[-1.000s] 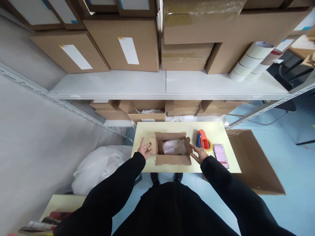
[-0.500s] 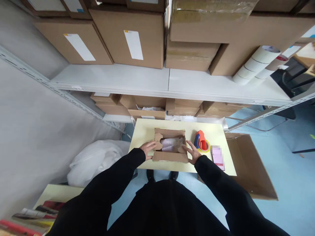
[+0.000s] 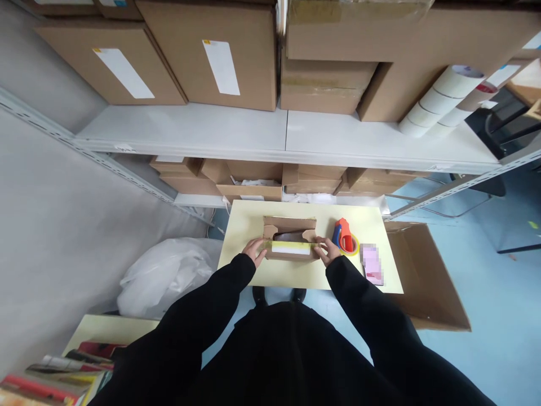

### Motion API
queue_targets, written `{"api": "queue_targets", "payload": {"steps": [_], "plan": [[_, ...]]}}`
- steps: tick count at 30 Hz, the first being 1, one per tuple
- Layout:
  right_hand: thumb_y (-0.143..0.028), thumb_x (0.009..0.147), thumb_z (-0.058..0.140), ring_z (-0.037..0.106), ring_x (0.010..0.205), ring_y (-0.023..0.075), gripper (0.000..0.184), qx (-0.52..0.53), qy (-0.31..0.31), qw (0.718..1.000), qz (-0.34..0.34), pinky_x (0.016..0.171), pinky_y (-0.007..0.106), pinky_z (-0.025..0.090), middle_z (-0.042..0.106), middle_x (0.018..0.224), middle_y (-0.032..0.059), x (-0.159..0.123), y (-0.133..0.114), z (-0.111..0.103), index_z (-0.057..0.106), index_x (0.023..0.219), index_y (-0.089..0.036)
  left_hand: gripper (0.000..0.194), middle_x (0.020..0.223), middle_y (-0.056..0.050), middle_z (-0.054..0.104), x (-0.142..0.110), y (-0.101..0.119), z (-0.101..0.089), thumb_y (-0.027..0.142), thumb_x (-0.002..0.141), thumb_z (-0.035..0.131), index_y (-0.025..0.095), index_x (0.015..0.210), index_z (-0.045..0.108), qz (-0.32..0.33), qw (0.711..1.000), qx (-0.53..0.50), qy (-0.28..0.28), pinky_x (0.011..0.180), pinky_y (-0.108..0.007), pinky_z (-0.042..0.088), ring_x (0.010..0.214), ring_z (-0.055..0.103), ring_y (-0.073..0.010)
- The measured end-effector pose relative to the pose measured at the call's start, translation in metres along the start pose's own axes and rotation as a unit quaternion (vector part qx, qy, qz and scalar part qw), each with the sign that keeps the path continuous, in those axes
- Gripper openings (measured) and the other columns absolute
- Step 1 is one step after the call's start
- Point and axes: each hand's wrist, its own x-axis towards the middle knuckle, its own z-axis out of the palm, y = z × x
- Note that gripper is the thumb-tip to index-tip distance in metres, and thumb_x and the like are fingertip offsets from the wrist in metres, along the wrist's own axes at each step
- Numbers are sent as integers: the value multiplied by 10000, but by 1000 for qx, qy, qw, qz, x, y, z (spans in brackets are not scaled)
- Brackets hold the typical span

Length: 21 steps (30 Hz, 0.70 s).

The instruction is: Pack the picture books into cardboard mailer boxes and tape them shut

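Observation:
A small cardboard box [image 3: 289, 223] sits on the pale yellow table [image 3: 245, 217], its top partly open. Its near flap [image 3: 291, 248] stands raised, showing a white label and a strip of yellowish tape. My left hand [image 3: 255, 251] grips the flap's left end, thumb on the near side. At the other end, my right hand [image 3: 327, 250] holds the flap's right corner between bent fingers. The far flap stands upright and the side flaps lean inward. Most of the contents are hidden in shadow behind the near flap.
An orange and blue tape dispenser [image 3: 344, 235] lies just right of my right hand, beside a pink, pixelated flat item [image 3: 372, 265]. A large open carton [image 3: 426, 276] stands on the floor at right. Beyond the table rises a metal shelf [image 3: 236, 132] holding boxes.
Both hands have raised the near flap from lying outward to standing up, so its labelled face shows and the contents are mostly covered. The view has shifted slightly.

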Motion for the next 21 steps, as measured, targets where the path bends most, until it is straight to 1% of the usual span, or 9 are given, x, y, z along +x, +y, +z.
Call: {"api": "queue_targets", "payload": {"steps": [2, 5, 7, 9, 11, 13, 14, 17, 21], "plan": [[-366, 727, 550, 583, 940, 215, 294, 11, 33, 999, 40, 766, 393, 522, 602, 977, 95, 5, -3, 5, 508, 962, -194, 440, 1009, -69, 598, 2, 3, 1, 188, 734, 482, 170, 1172, 452, -30, 999, -5, 17, 876, -384, 462, 997, 545, -212], [-330, 672, 592, 578, 879, 215, 393, -23, 44, 998, 46, 725, 382, 531, 591, 904, 85, 13, -6, 9, 501, 1023, -178, 447, 986, -74, 589, 7, 5, -1, 163, 693, 496, 154, 1139, 472, -24, 999, 6, 27, 888, -384, 445, 993, 539, -222], [-307, 656, 598, 572, 869, 221, 552, -45, 38, 997, 42, 713, 389, 530, 569, 925, 90, 18, -7, 7, 428, 1164, -172, 515, 1093, -111, 531, 11, 4, -3, 177, 650, 535, 136, 1157, 452, -21, 999, 14, 35, 915, -394, 422, 1057, 500, -247], [-294, 626, 625, 553, 927, 240, 771, -72, 30, 996, 45, 746, 409, 517, 509, 1061, 124, 24, -9, 1, 273, 1302, -178, 687, 1224, -152, 430, 16, 2, -5, 196, 614, 566, 119, 1256, 334, -33, 999, -2, 31, 922, -393, 415, 1111, 464, -260], [-290, 582, 669, 482, 1070, 277, 975, -111, 10, 993, 42, 856, 445, 458, 377, 1241, 154, 32, -9, -8, 102, 1370, -201, 856, 1325, -179, 324, 22, -3, -8, 227, 603, 585, 131, 1337, 156, -48, 999, -25, 5, 919, -396, 414, 1146, 442, -262], [-289, 549, 700, 395, 1172, 293, 1102, -135, -47, 989, 26, 946, 461, 379, 274, 1334, 151, 43, -8, -16, -21, 1381, -225, 971, 1393, -192, 228, 30, -8, -12, 274, 598, 612, 156, 1360, 21, -57, 998, -24, -31, 938, -419, 385, 1207, 381, -282], [-286, 541, 708, 382, 1186, 291, 1133, -137, -83, 987, 16, 961, 458, 361, 271, 1342, 146, 49, -7, -19, -52, 1379, -233, 1014, 1413, -197, 188, 35, -11, -14, 302, 589, 630, 161, 1361, -12, -60, 997, -14, -48, 954, -432, 363, 1239, 333, -296], [-266, 520, 724, 468, 1100, 263, 1156, -131, -163, 978, -2, 921, 425, 399, 387, 1262, 137, 62, -5, -25, -47, 1381, -230, 1101, 1420, -209, 168, 50, -16, -19, 355, 517, 694, 125, 1363, 27, -54, 993, 18, -103, 983, -437, 326, 1274, 251, -315], [-270, 496, 744, 540, 947, 227, 1163, -150, -164, 975, -5, 871, 407, 436, 496, 1114, 103, 69, -5, -27, -3, 1386, -210, 1033, 1375, -144, 324, 62, -17, -21, 290, 495, 685, 127, 1360, 145, -46, 984, 14, -174, 986, -400, 357, 1220, 371, -279]]}}
